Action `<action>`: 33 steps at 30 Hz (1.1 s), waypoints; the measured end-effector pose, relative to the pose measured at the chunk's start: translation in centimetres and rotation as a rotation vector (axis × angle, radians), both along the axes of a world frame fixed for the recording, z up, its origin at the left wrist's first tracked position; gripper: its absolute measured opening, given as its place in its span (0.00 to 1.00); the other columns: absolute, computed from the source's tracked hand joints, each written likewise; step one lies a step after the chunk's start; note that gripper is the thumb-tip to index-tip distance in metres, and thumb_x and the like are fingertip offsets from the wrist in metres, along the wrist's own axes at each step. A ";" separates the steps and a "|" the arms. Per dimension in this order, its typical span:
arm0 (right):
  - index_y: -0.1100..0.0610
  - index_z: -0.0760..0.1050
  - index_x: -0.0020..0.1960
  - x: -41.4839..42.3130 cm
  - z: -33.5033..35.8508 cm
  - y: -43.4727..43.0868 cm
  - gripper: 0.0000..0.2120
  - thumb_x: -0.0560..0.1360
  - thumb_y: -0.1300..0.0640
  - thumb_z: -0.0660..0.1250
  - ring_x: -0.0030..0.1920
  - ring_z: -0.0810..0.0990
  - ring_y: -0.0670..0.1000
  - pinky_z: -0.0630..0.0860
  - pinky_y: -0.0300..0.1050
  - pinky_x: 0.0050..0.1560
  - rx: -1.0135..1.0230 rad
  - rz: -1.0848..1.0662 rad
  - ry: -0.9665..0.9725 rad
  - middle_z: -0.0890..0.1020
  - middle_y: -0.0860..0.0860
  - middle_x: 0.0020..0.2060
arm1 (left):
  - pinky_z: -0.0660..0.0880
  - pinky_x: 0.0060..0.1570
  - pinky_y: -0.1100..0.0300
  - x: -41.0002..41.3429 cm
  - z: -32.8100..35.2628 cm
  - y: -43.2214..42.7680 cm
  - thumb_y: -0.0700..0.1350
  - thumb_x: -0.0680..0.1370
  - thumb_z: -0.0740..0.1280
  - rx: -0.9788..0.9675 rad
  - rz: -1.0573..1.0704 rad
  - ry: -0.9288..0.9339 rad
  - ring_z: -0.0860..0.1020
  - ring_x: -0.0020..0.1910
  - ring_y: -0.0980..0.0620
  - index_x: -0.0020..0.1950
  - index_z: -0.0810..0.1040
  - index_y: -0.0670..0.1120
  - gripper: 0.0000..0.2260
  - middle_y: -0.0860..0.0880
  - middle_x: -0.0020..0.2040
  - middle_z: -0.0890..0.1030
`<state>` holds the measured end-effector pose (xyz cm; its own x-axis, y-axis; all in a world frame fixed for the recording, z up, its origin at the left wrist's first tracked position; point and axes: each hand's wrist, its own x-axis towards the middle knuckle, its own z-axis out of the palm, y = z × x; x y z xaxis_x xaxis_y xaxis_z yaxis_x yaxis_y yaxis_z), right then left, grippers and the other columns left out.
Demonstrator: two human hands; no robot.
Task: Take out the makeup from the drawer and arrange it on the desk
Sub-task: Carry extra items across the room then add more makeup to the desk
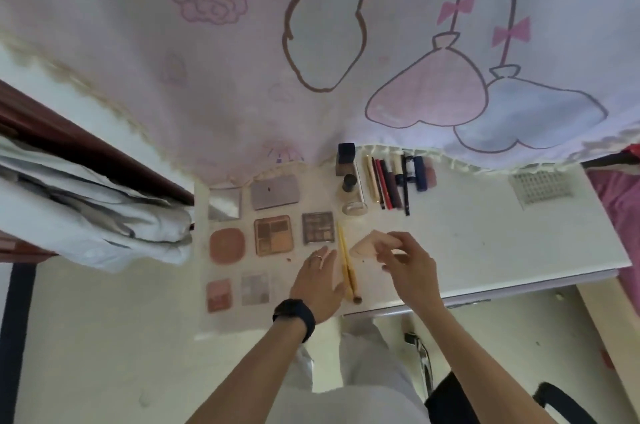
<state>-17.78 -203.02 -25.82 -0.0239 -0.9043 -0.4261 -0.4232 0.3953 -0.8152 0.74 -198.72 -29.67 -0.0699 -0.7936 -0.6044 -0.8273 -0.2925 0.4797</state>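
Observation:
On the white desk [485, 250] lies laid-out makeup: several palettes, among them a brown eyeshadow palette [273, 235], a grey palette [318, 227] and a round-cornered blush compact [227, 246]. A row of pencils and tubes [394, 181] lies at the back next to two bottles [349, 181]. My right hand [408, 264] holds a peach makeup sponge [363, 245] by its right edge, just above the desk. My left hand [317, 285] rests flat with fingers apart beside a yellow-handled brush [346, 261].
A pink and white printed curtain [311, 42] hangs over the desk's back edge. A dark wooden frame with folded pale cloth [86, 215] stands at the left. A black chair [450, 396] is by my legs at the lower right. Two small palettes [239, 288] lie near the front left.

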 end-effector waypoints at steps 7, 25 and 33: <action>0.53 0.78 0.57 -1.0 -2.1 -5.0 0.07 0.79 0.55 0.69 0.46 0.80 0.39 0.73 0.26 0.47 -0.173 0.343 0.131 0.82 0.42 0.47 | 0.40 0.77 0.43 -1.9 -3.2 2.6 0.49 0.85 0.50 0.100 -0.080 -0.234 0.28 0.76 0.47 0.78 0.28 0.51 0.32 0.54 0.73 0.22; 0.50 0.79 0.63 -0.5 -6.9 -7.0 0.13 0.79 0.54 0.70 0.50 0.80 0.45 0.70 0.26 0.51 -0.148 0.591 0.207 0.83 0.47 0.55 | 0.41 0.78 0.45 -1.6 -3.5 2.5 0.51 0.84 0.52 0.124 -0.059 -0.250 0.30 0.77 0.51 0.78 0.30 0.55 0.33 0.57 0.77 0.27; 0.49 0.79 0.65 -0.1 -7.0 -6.6 0.15 0.79 0.54 0.70 0.51 0.80 0.45 0.69 0.32 0.52 -0.093 0.627 0.223 0.83 0.47 0.55 | 0.41 0.77 0.44 -1.8 -3.8 2.5 0.51 0.84 0.53 0.112 -0.044 -0.257 0.30 0.77 0.51 0.79 0.31 0.55 0.33 0.57 0.77 0.27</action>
